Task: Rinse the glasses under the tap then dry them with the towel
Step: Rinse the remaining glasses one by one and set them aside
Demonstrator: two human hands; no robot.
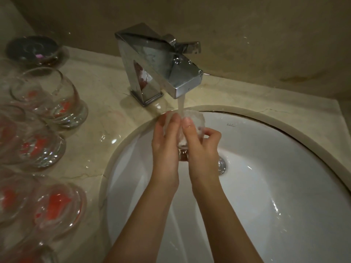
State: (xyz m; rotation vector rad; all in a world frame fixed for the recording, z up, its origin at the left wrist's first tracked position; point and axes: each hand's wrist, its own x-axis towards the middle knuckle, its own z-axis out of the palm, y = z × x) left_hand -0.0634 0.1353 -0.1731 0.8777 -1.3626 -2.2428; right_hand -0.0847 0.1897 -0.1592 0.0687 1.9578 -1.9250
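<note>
A clear glass is held under the running chrome tap, over the white sink. Water streams from the spout into the glass, which is full of foaming water. My left hand grips its left side, fingers curled round it. My right hand grips its right side, thumb on the near wall and fingers wrapped behind. The glass's thick base shows between my palms. Several more clear glasses with red marks stand on the counter at the left. No towel is in view.
A dark round dish sits at the back left of the wet marble counter. The sink drain lies just right of my right hand. A wall rises close behind the tap.
</note>
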